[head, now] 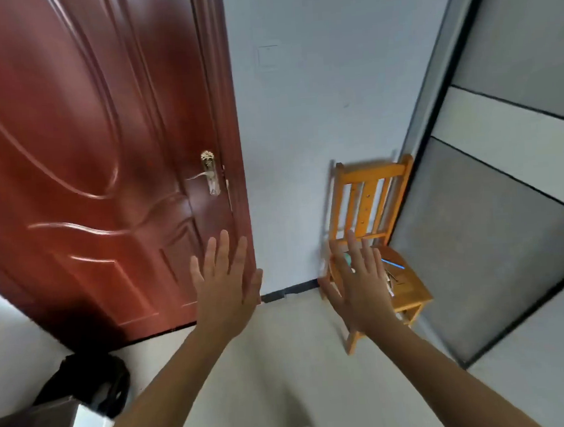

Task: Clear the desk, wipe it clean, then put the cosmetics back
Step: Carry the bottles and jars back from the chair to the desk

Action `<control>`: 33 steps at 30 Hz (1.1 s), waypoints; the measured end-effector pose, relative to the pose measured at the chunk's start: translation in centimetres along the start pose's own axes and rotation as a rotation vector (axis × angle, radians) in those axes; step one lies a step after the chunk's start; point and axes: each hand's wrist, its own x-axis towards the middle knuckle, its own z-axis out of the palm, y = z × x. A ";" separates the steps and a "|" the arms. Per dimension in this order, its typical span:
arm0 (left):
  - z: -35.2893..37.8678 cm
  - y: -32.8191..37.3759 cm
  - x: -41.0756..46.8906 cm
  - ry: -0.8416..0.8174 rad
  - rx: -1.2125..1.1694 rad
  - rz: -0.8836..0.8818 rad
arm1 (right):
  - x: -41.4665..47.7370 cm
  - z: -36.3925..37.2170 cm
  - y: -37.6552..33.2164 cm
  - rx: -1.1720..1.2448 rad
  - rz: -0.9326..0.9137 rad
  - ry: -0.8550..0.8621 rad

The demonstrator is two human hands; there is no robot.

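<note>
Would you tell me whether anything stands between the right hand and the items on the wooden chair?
Nothing visible does: the open right hand hovers before the chair seat, its blurred items showing just beside the fingers.

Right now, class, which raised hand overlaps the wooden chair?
The right hand: it covers part of the wooden chair, while the left hand shows against the red door.

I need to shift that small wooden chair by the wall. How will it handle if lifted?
The wooden chair looks rigid and slim-slatted, so probably light. The small items loose on its seat would likely slide off if it tilts.
</note>
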 end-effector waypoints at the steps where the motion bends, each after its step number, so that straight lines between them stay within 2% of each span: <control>1: 0.5 2.2 0.8 -0.016 -0.019 0.049 | -0.3 -0.8 1.8 -0.013 0.056 -0.012; 5: 2.7 9.4 3.7 -0.061 -0.075 0.171 | -0.7 -2.2 8.1 -0.035 0.233 -0.063; 9: 6.2 14.3 7.4 -0.113 -0.072 0.224 | 1.0 -1.8 13.2 0.023 0.286 -0.123; 20: 17.5 24.8 18.3 -0.258 -0.078 0.061 | 9.4 2.9 30.0 0.122 0.298 -0.156; 28: 26.3 25.3 26.1 -0.355 -0.023 0.053 | 16.6 10.4 35.9 0.191 0.304 -0.245; 33: 32.9 24.5 31.6 -0.449 -0.066 -0.012 | 21.5 15.3 39.1 0.181 0.317 -0.343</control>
